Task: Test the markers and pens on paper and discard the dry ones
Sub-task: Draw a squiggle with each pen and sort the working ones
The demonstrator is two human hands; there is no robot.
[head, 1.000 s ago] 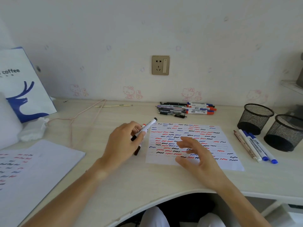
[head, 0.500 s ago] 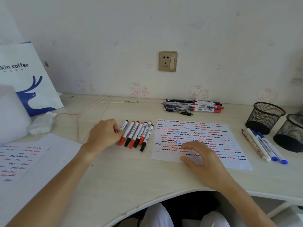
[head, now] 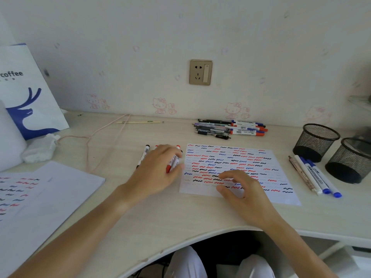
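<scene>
A white test sheet (head: pixel 230 157) covered in red, blue and black squiggles lies on the desk. A row of whiteboard markers lies just left of it, mostly hidden under my left hand (head: pixel 158 173). That hand pinches a red-capped marker (head: pixel 173 163) at the row's right end. A black-capped marker (head: pixel 143 155) shows at the row's left end. My right hand (head: pixel 243 189) rests its bent fingertips on the sheet's lower part and holds nothing.
A pile of pens and markers (head: pixel 228 128) lies by the wall. Three pens (head: pixel 313 175) lie right of the sheet, beside two black mesh cups (head: pixel 316 141) (head: pixel 351 159). Used sheets (head: pixel 50 189), a crumpled tissue (head: pixel 40 149), a pink cord (head: pixel 90 141) and a paper bag (head: pixel 26 93) occupy the left.
My left hand laid a black marker in the row, slid from its left end to the right, and now grips a red-capped marker. My right hand stayed on the sheet.
</scene>
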